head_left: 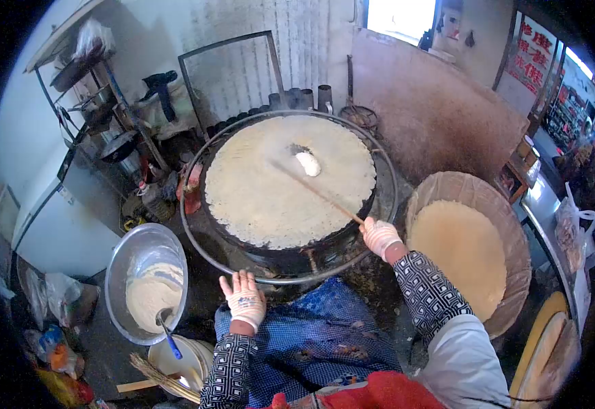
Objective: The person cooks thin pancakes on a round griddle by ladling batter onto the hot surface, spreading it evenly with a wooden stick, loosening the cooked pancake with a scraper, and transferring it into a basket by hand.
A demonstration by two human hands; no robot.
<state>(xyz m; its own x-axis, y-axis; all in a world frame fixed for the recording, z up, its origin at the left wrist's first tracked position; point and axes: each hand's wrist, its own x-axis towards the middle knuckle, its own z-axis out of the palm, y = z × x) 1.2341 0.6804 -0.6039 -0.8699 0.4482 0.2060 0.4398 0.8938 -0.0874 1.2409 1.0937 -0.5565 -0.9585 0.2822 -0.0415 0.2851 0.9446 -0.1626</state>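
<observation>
My right hand (380, 237), in a light glove, is closed around a thin wooden stick (318, 194). The stick reaches over a large round griddle, its far end near the middle. A pale, thin layer of batter (256, 198) covers most of the griddle, with a dark patch near the centre. Next to that patch lies a thick white lump of batter (308, 164). My left hand (246, 298), also gloved, is open with fingers stretched out at the near side of the metal ring (304, 279) around the griddle.
At left stands a metal bowl (115, 300) of batter with a blue-handled ladle (173, 341); below it are a white bucket (205, 351) and a straw brush (158, 375). A lined basket (519, 273) of finished-looking flat sheets stands right. Wooden boards (539, 347) lean at lower right.
</observation>
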